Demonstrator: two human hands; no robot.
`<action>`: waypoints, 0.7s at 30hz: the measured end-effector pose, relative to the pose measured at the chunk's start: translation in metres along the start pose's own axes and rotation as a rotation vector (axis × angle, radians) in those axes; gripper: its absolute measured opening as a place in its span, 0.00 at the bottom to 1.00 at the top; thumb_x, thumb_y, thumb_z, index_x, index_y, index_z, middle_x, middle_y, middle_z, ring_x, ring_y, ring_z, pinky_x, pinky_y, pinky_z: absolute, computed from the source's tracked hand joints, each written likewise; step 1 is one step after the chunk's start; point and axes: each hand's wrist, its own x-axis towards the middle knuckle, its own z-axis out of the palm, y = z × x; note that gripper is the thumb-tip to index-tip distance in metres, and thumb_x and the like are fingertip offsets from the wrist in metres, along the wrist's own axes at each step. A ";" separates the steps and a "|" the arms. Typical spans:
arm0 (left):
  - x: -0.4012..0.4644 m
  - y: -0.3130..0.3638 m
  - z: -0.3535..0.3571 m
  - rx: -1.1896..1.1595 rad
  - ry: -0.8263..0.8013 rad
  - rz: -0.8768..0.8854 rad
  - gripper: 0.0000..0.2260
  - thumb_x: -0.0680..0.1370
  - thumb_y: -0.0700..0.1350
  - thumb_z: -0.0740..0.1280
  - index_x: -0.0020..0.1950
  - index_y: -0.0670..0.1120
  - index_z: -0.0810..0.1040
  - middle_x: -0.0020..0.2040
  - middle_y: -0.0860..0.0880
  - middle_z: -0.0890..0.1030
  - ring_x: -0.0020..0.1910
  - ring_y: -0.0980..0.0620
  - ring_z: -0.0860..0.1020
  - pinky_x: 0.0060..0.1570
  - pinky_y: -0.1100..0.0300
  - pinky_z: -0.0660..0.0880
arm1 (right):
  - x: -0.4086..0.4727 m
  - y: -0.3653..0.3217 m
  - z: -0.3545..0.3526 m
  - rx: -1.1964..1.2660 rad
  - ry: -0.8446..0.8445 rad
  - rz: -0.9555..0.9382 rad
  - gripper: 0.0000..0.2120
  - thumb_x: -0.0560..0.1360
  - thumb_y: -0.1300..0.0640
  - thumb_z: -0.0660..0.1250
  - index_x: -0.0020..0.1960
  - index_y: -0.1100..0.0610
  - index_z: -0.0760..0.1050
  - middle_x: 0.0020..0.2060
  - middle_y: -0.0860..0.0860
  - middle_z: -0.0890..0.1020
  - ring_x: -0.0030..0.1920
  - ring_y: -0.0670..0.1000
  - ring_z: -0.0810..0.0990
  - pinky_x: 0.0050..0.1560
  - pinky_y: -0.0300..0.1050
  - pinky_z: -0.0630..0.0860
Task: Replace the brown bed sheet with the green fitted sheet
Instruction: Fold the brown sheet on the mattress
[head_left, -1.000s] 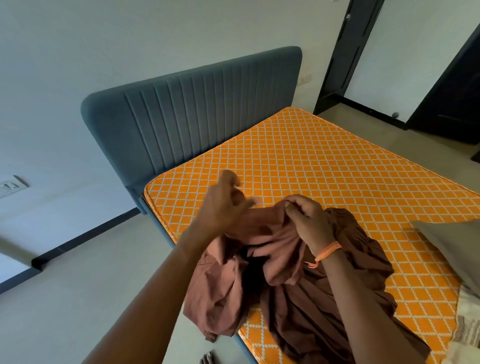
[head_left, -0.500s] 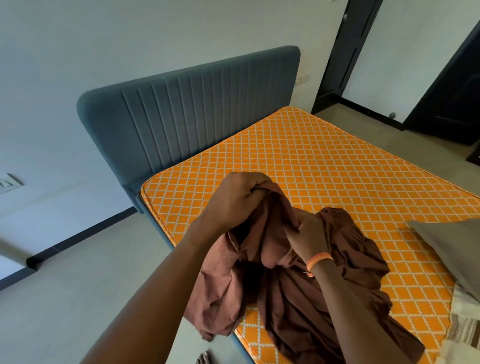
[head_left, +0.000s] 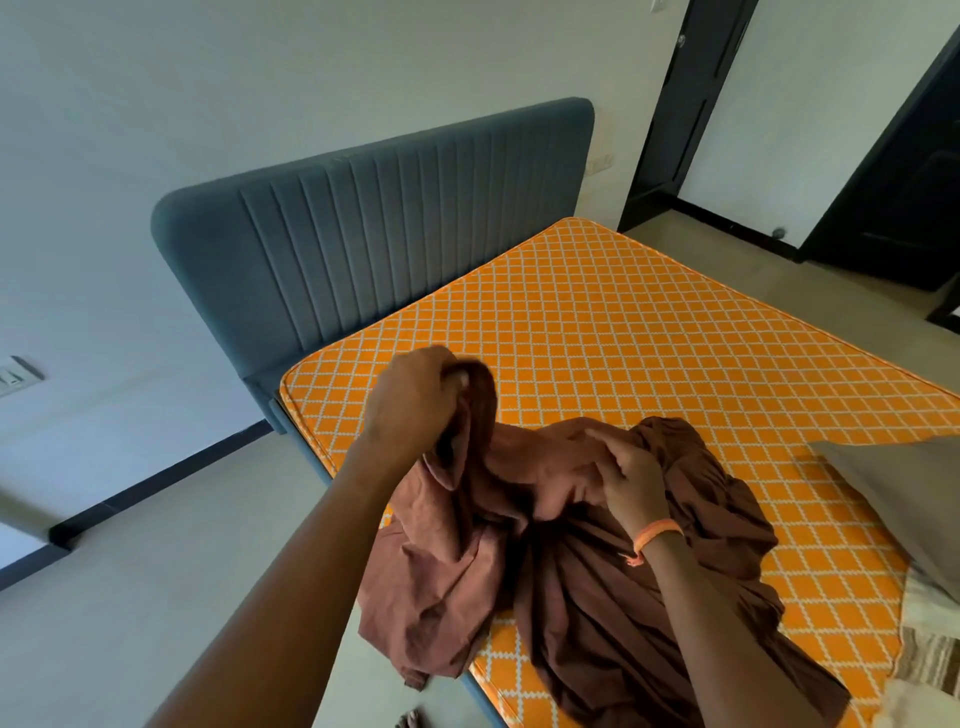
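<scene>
Since half a second ago the left hand (head_left: 413, 397) has carried its fistful of cloth out toward ten o'clock, away from the right hand (head_left: 631, 470), so the fold between them is stretched out rather than bunched; the right hand has barely shifted. A second ago the left hand was open and reaching in; now it is closed round the cloth.

The mattress (head_left: 649, 332), orange with a white lattice, lies bare from the headboard (head_left: 374, 244) at twelve o'clock across to the far side. The brown sheet (head_left: 597, 587) is already off it, heaped at the near edge around six o'clock, with a flap hanging over the side toward the floor (head_left: 156, 597). A grey pillow (head_left: 904, 488) lies at three o'clock, and striped cloth (head_left: 930, 660) shows at four o'clock. No green sheet is in view.

The brown sheet looks light, thin and limp: it creases deeply, sags wherever it is not held, and should slide easily over the mattress. It will not keep any shape, so a hem or corner is the likely best hold, with both hands gathering in armfuls.

The left hand's fingers are curled tight round a bunched edge. The right hand's fingers press and pinch a fold near the middle of the heap. An orange band (head_left: 655, 535) circles the right wrist.
</scene>
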 end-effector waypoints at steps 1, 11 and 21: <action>-0.004 0.002 0.004 0.113 -0.131 -0.007 0.22 0.74 0.50 0.74 0.65 0.45 0.75 0.60 0.43 0.78 0.56 0.41 0.79 0.50 0.49 0.77 | 0.004 -0.014 -0.002 0.028 -0.021 -0.070 0.15 0.81 0.64 0.60 0.64 0.57 0.79 0.45 0.51 0.85 0.44 0.48 0.82 0.46 0.40 0.79; -0.020 0.035 0.028 -0.117 -0.156 0.290 0.13 0.73 0.47 0.59 0.49 0.48 0.81 0.41 0.49 0.83 0.39 0.46 0.79 0.36 0.46 0.76 | 0.007 -0.079 -0.025 -0.031 0.006 -0.356 0.10 0.79 0.64 0.64 0.56 0.55 0.80 0.44 0.44 0.81 0.42 0.40 0.78 0.42 0.26 0.71; -0.020 0.046 -0.002 -0.492 -0.012 0.412 0.11 0.82 0.37 0.62 0.54 0.46 0.84 0.49 0.54 0.85 0.49 0.58 0.82 0.45 0.60 0.78 | 0.019 0.003 -0.009 -0.260 0.163 0.137 0.11 0.75 0.69 0.65 0.43 0.56 0.81 0.29 0.44 0.72 0.31 0.49 0.70 0.31 0.40 0.64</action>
